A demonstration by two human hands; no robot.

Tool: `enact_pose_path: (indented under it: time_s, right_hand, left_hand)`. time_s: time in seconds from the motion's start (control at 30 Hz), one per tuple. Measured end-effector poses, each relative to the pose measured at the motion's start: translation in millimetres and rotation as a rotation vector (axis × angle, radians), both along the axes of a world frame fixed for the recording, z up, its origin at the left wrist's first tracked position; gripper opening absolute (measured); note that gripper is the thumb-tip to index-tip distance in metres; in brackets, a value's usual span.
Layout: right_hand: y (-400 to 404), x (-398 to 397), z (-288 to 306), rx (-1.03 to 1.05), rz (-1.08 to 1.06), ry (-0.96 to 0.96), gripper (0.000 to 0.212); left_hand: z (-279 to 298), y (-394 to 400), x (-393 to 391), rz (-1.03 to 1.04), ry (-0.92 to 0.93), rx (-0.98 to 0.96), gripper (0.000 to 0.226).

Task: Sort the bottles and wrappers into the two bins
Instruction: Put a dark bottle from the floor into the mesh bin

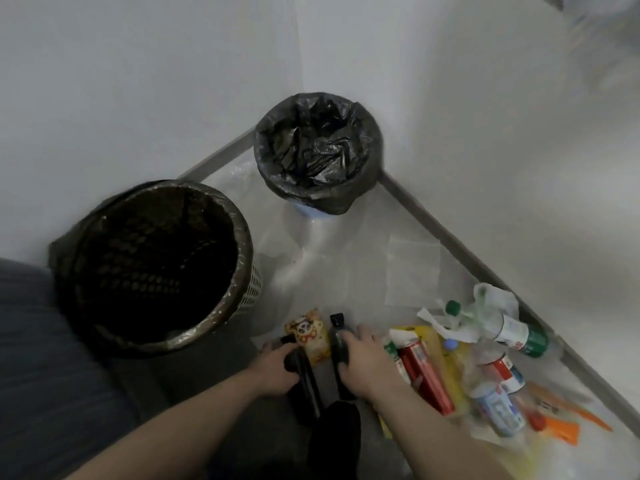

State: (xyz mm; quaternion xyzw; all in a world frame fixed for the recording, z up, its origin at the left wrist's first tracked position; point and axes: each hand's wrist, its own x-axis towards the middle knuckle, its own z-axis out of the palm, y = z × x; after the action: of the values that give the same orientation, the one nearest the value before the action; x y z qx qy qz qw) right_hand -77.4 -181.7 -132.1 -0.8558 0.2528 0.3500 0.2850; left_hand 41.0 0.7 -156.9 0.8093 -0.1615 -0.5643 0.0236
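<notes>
Left hand and right hand each curl round a dark bottle on the near floor, apparently gathering like items together for the mesh bin at left.

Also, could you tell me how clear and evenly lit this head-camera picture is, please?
Head view: dim and soft throughout; the mesh bin interior is nearly black, both dark bottles lose detail in the hands, the floor plastic glares faintly, and the wide lens bends the walls.
</notes>
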Motion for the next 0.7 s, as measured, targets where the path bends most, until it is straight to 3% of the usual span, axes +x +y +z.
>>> enact_pose_path:
  time_s: [0.17,0.4,0.53,0.7]
  right_hand:
    - [15.4,2.2,-35.5,0.117,0.006,0.027,0.063]
    - [15.2,3.4,-43.6,0.235,-0.071,0.275,0.079]
    - [9.1,3.1,-16.8,0.227,-0.168,0.134,0.071]
    - [0.5,3.7,63.7,0.184,-0.222,-0.046,0.050]
  left_hand:
    - [-16.7,-11.4,1.9,0.081,0.057,-0.002,0.085]
    - [-26.9,-3.2,-3.2,0.138,0.055,-0.037,0.090]
    - [13.8,3.2,-10.1,0.091,-0.048,-0.122,0.068]
    - [82.7,10.4,-11.5,-0.051,-0.239,-0.269,0.052]
